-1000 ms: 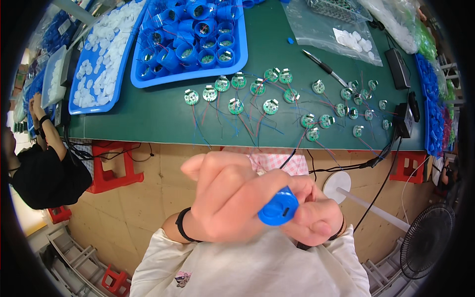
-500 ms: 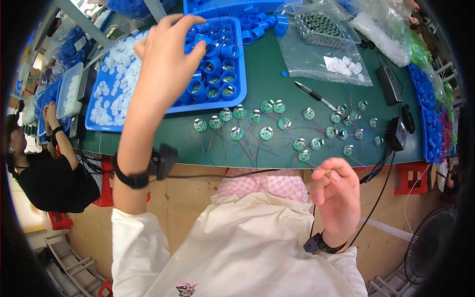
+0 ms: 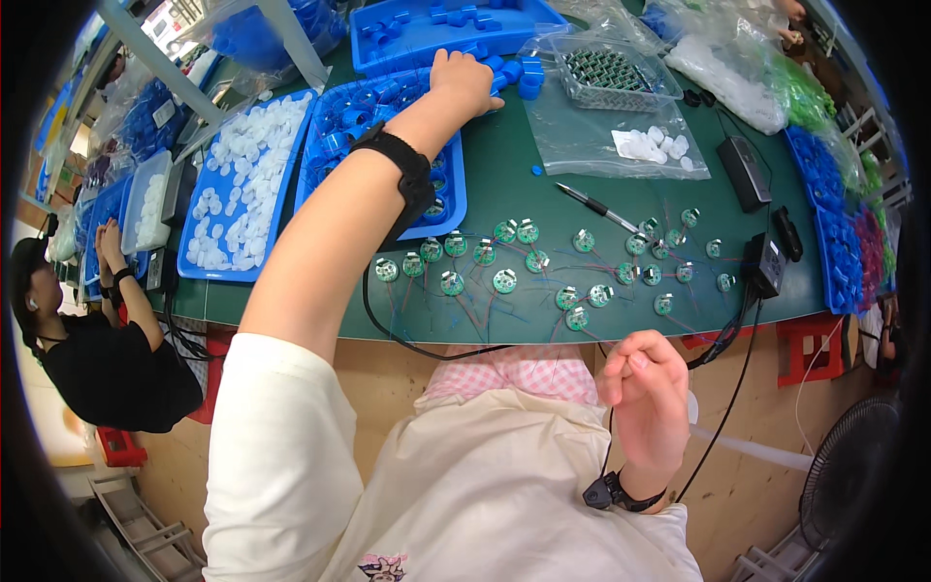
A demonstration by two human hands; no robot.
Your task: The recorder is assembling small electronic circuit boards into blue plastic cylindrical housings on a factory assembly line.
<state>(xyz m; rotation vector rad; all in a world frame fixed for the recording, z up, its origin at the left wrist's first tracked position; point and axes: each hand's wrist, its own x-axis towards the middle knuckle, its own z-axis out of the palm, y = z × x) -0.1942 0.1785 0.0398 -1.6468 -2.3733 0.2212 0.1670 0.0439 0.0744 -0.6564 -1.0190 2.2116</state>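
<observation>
Lying beside the left hand (image 3: 464, 82) are smooth, cylindrical blue plastic cups (image 3: 529, 80).

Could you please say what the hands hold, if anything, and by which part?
Left hand: cannot tell, its grasp is hidden; right hand: nothing visible.

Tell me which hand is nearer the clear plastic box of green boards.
Left. The left hand is left of the box, by loose blue cups; the right hand is at the near edge of the table.
</observation>
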